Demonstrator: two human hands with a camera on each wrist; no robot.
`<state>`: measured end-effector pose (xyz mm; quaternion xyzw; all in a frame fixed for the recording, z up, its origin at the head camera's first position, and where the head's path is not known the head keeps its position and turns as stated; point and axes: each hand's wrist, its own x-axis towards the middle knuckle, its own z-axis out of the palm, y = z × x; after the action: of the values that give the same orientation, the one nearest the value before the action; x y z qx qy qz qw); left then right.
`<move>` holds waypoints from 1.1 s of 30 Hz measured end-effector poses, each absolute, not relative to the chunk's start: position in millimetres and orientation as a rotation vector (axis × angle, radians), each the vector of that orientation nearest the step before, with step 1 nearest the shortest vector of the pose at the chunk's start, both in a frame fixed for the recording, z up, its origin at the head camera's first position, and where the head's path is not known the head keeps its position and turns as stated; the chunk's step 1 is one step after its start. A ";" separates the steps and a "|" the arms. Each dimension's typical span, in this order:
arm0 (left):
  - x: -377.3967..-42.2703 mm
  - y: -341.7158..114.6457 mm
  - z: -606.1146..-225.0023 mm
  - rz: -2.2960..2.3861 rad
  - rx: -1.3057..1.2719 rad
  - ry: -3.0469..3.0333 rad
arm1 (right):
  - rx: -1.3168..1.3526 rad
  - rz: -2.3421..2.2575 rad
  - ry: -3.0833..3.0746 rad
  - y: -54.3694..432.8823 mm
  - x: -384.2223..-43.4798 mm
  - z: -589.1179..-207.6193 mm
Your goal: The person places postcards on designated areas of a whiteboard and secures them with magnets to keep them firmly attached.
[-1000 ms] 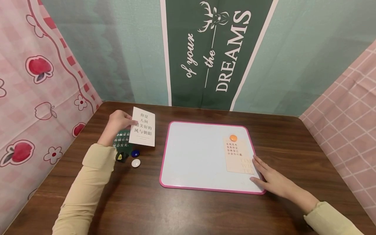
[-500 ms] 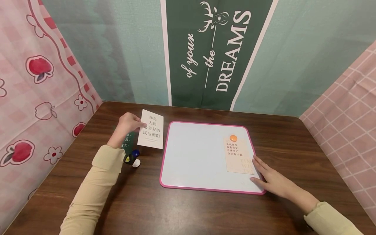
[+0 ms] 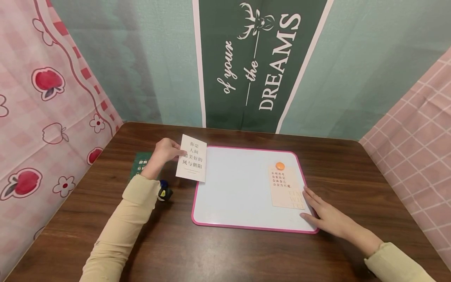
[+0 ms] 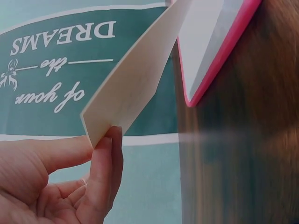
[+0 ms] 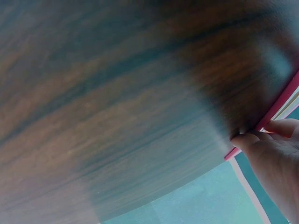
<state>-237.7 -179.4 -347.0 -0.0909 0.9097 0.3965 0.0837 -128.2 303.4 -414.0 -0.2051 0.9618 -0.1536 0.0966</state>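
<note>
In the head view my left hand (image 3: 167, 152) pinches a cream card (image 3: 193, 162) with printed Chinese characters by its left edge. The card is raised and tilted, overlapping the upper left corner of a pink-framed whiteboard (image 3: 232, 192). In the left wrist view, thumb and fingers meet on one corner of the card (image 4: 135, 77). At the board's right edge rests my right hand (image 3: 331, 219), thumb over the surface and fingers straight along the frame. Next to it, a peach card (image 3: 282, 196) lies on the board with an orange round magnet (image 3: 280, 166) at its top.
A dark green card (image 3: 138, 164) lies on the wooden table (image 3: 225, 254), partly behind my left forearm. A blue magnet (image 3: 163, 183) shows beside the cuff, near a small black device (image 3: 165, 193) at the wrist. Curtains (image 3: 158, 78) hang behind and at both sides.
My left hand has moved right with the cream card, from over the green card to the whiteboard's left edge. The forearm now hides the white magnet. My right hand stays put.
</note>
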 end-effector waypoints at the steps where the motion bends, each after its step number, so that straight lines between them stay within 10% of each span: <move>1: -238.0 -177.6 -347.8 1.190 -0.275 2.710 | -0.610 -0.455 2.849 303.5 -128.2 -414.1; 33: -237.8 -111.7 -361.0 1.348 -0.226 2.605 | -0.624 -0.452 2.856 303.3 -128.2 -415.4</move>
<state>-237.8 -111.7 -361.0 -0.0763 0.8811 0.4560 0.0996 -128.2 303.3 -415.4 -0.2102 0.9614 -0.1521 0.0915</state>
